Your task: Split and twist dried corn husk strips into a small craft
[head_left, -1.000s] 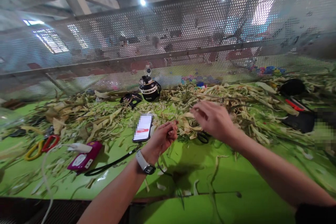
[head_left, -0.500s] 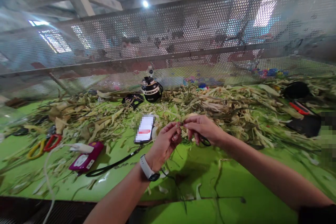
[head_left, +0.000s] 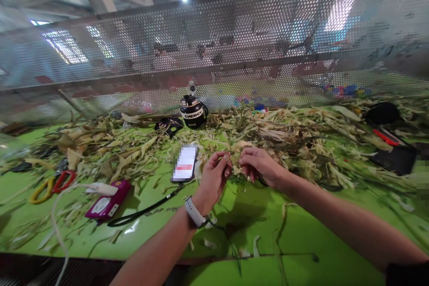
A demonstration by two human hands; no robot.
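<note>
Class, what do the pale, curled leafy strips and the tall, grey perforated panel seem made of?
Pale, curled leafy strips: probably dried husk or leaf, matte, given their wrinkles and straw colour.
Tall, grey perforated panel: likely sheet metal, dullish, given its regular rows of holes.

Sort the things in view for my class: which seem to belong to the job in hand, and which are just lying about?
Probably the job:
plant strips near both left hand and right hand
whatever the left fingertips may pinch, too small to tell
perhaps the unheld red-and-yellow-handled scissors

Seemingly just lying about:
phone
ENERGY bottle
purple box
</note>
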